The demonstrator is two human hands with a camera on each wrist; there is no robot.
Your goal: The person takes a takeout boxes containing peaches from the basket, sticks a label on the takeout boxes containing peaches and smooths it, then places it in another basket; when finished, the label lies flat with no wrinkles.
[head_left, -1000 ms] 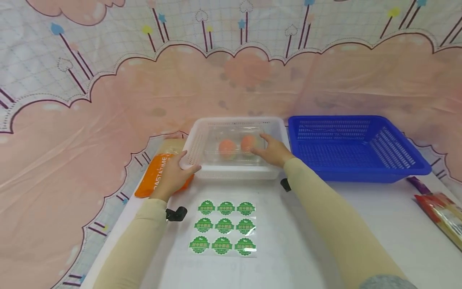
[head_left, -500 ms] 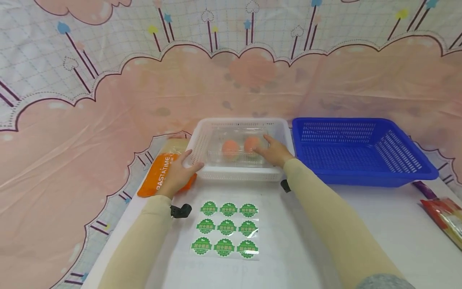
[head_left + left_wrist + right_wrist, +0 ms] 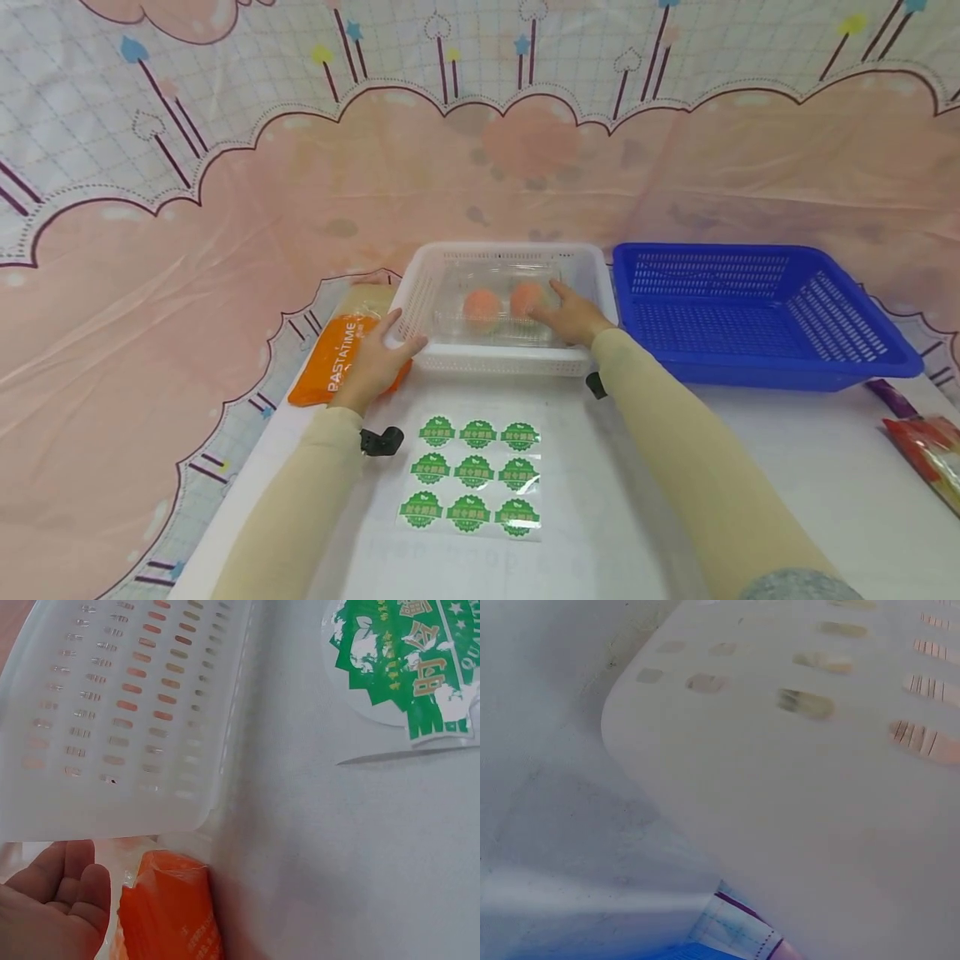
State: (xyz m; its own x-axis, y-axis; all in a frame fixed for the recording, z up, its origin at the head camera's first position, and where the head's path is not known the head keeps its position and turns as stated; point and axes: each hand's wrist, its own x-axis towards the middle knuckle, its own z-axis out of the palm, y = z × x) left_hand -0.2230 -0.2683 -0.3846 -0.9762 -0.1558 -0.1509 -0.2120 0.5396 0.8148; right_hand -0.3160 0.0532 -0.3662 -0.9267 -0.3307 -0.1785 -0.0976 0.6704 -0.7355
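Observation:
A white perforated basket (image 3: 506, 360) stands at the back of the table. In it lies a clear plastic box (image 3: 457, 275) with two round orange-pink fruits (image 3: 481, 310), shut under its lid. My right hand (image 3: 572, 315) reaches over the basket's front right, thumb and forefinger spread apart at the box's right end; its other fingers are hidden. My left hand (image 3: 372, 367) is at the basket's left front corner, thumb and forefinger spread. In the left wrist view its loosely bent fingers (image 3: 71, 881) hold nothing beside the basket wall (image 3: 112, 802). The right wrist view shows only blurred basket wall (image 3: 780, 787).
Beneath and behind my left hand lies an orange pasta bag (image 3: 318, 375). A sheet of round green stickers (image 3: 472, 471) lies in front of the basket. A blue basket (image 3: 750, 367) stands on the right, with a red packet (image 3: 926, 454) at the far right edge.
The head view has shifted slightly, so everything sits a little further right. Both hands keep nearly the same place at the white basket and box.

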